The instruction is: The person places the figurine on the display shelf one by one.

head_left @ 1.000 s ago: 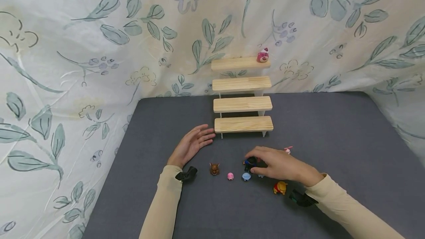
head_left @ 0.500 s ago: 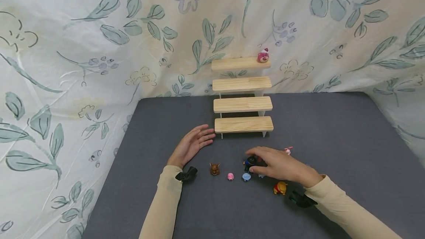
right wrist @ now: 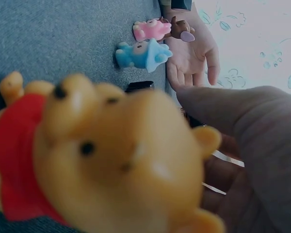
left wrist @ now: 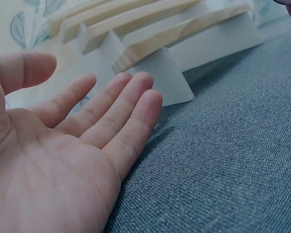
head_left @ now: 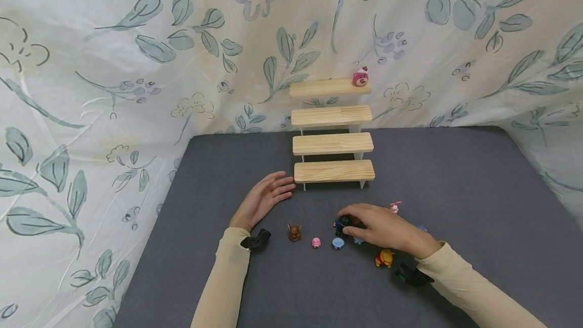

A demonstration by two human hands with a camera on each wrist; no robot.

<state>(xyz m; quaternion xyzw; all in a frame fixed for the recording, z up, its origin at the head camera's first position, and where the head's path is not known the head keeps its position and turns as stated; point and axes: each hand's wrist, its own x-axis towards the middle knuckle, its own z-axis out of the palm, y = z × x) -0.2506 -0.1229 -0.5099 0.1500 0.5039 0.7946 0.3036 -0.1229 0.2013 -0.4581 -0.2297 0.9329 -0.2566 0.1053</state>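
Note:
My right hand curves down over a small dark-haired figurine, its thumb and fingers gripping it at the sides. Most of that figurine is hidden by the hand. In the right wrist view a yellow bear figurine in a red shirt fills the foreground, near the thumb. My left hand rests palm up with fingers extended, holding nothing. Its fingertips lie beside the lowest step of a wooden stepped shelf. Just left of the gripped figurine stand a light blue figurine and a pink one.
A brown figurine sits near my left wrist. Another light blue figurine shows under the right hand, and a pink-and-white one behind it. A pink bear figurine sits on the shelf's top step. Flowered cloth hangs behind the dark table.
My right thumb and fingers have closed in slightly around the dark-haired figurine, and the wrist has shifted a little. The left hand has stayed where it was.

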